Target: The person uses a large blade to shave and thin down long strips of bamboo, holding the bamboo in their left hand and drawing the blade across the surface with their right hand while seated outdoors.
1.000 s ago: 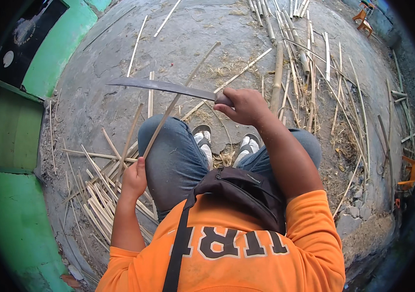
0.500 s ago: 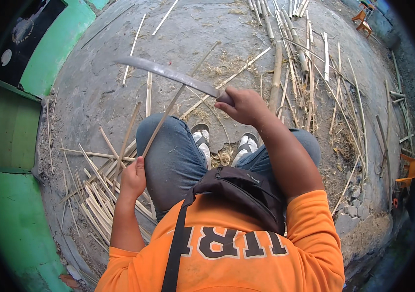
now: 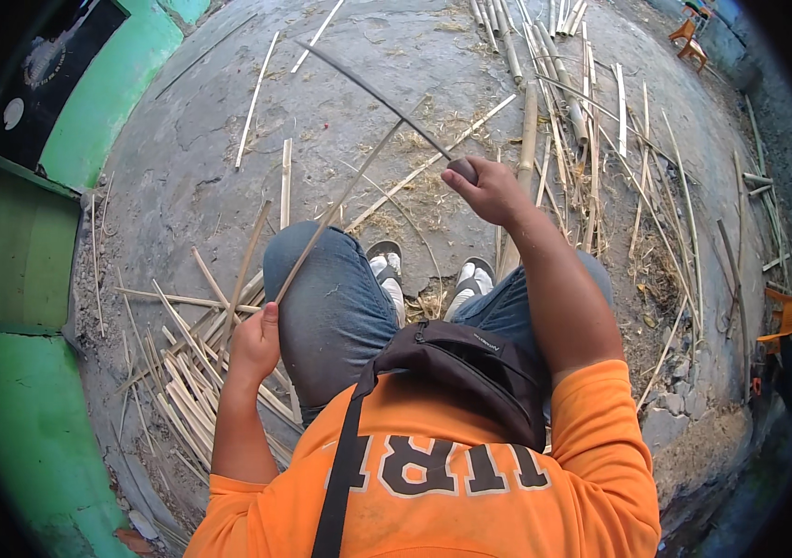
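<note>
My right hand point(image 3: 491, 192) grips the dark handle of a long machete point(image 3: 370, 89), its blade turned nearly edge-on and slanting up to the left. In my left hand point(image 3: 255, 344), beside my left knee, is the near end of a thin bamboo strip point(image 3: 333, 212). The strip slopes up past the knee, and its far end meets or passes behind the blade; whether they touch I cannot tell. Below and around my left hand lies a heap of split bamboo strips point(image 3: 193, 409) on the ground.
Bamboo poles point(image 3: 528, 139) and long strips lie on the concrete ahead and to the right, with shavings between them. A green wall point(image 3: 24, 418) stands at the left. Orange chairs point(image 3: 690, 46) are at the far right. A black waist bag point(image 3: 456, 372) rests on my lap.
The machete has swung: its tip has moved farther away and right, and its blade has turned from broad side to edge. My right hand has shifted slightly right; the left has barely moved.
</note>
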Available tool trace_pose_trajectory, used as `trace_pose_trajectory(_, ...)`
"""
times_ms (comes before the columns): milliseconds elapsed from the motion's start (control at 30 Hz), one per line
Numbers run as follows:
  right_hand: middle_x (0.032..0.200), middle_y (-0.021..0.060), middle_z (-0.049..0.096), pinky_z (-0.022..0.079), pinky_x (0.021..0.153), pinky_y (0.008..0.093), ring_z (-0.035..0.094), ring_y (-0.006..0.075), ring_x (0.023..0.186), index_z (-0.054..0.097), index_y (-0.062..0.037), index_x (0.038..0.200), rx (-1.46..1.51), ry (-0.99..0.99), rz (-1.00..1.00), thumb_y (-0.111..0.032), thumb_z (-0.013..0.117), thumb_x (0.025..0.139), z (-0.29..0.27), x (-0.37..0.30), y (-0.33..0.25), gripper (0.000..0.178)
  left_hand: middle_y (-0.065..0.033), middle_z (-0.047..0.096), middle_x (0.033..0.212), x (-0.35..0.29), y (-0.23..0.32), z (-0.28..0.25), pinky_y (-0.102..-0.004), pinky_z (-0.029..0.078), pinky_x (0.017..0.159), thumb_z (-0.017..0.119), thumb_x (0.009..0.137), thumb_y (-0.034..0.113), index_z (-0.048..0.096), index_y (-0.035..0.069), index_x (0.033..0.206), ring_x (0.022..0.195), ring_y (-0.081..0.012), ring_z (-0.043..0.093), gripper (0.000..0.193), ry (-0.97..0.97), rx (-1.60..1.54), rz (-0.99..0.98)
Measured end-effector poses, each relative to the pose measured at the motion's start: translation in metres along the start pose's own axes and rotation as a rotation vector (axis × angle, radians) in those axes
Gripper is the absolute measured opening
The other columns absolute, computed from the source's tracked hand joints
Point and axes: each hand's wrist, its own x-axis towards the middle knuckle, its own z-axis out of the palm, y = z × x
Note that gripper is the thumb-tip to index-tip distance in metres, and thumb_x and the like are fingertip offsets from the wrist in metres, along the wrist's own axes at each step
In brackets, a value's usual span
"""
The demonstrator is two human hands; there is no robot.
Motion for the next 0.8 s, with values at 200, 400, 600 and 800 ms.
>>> trace_pose_trajectory(200,0.080,0.0134,0.071,0.054,0.070,0.0404,0.068,0.0269,0.075,0.074,-0.0027,0.105,0.022,-0.289,-0.236,-0.061,0.067,0.099,0.023,-0.012,-0.031,0.059,-0.0286,0.066,0.079,0.001,0.002,0.002,-0.0532,0.049,0.073,0.032,0.113,0.056,0.067,-0.005,0.095,0.083,-0.0523,0.066,0.073,0.036,-0.084,0.040)
trace_pose_trajectory(400,0.070,0.0006,0.058,0.045,0.053,0.0307,0.057,0.0104,0.061,0.074,-0.0028,0.104,0.336,-0.303,0.147,-0.059,0.061,0.104,-0.011,0.004,-0.014,0.057,-0.0276,0.064,0.078,0.007,-0.016,0.003,-0.0510,0.049,0.074,0.032,0.113,0.059,0.067,-0.006,0.096,0.079,-0.0500,0.065,0.075,-0.026,-0.072,0.007)
trace_pose_trajectory(600,0.067,-0.0010,0.054,0.040,0.049,0.0276,0.050,0.0081,0.054,0.070,-0.0020,0.109,0.608,-0.218,0.075,-0.057,0.057,0.107,-0.001,0.000,0.005,0.057,-0.0271,0.066,0.079,0.003,0.000,-0.002,-0.0481,0.051,0.076,0.032,0.112,0.061,0.069,-0.006,0.103,0.080,-0.0453,0.067,0.077,-0.050,-0.122,-0.037)
trace_pose_trajectory(800,0.069,-0.0013,0.050,0.041,0.048,0.0271,0.045,0.0082,0.051,0.063,-0.0065,0.108,0.782,-0.121,0.109,-0.060,0.049,0.109,0.002,0.010,0.018,0.055,-0.0258,0.066,0.079,0.005,-0.010,0.002,-0.0466,0.051,0.077,0.031,0.113,0.060,0.068,-0.007,0.104,0.079,-0.0429,0.068,0.078,-0.059,-0.136,-0.045)
